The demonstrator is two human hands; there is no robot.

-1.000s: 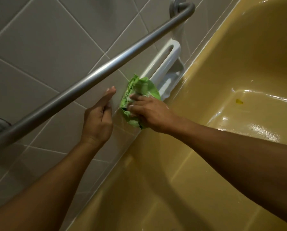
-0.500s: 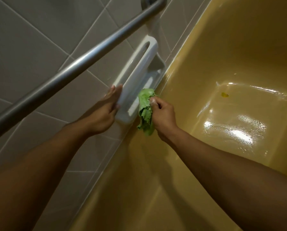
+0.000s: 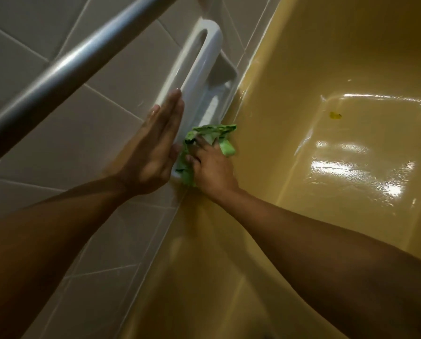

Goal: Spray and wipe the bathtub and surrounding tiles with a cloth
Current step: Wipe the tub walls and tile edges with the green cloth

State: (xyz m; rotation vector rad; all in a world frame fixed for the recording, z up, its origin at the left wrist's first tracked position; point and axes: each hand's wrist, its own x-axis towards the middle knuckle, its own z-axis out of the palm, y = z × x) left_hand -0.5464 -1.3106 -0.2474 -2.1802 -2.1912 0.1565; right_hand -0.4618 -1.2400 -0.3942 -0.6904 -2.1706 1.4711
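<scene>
A yellow bathtub [image 3: 314, 57] fills the right side, its floor wet and shiny. Grey wall tiles [image 3: 102, 99] run along the left. A white ceramic soap dish with a grab handle [image 3: 204, 57] is set in the tiles just above the tub rim. My right hand [image 3: 210, 165] presses a crumpled green cloth [image 3: 212, 132] against the lower end of the soap dish where it meets the rim; the fingers spread over the cloth. My left hand [image 3: 153, 145] lies flat, fingers straight, against the tiles and the handle's lower end.
A metal grab bar [image 3: 70, 62] crosses the wall diagonally above my left arm. A small dark yellow spot [image 3: 335, 115] sits on the tub floor. No spray bottle is in view.
Both hands slid along the wall from the tiles to the soap dish. The right hand went from gripping the bunched cloth to pressing it at the dish's lower end. The left hand flattened beside the handle.
</scene>
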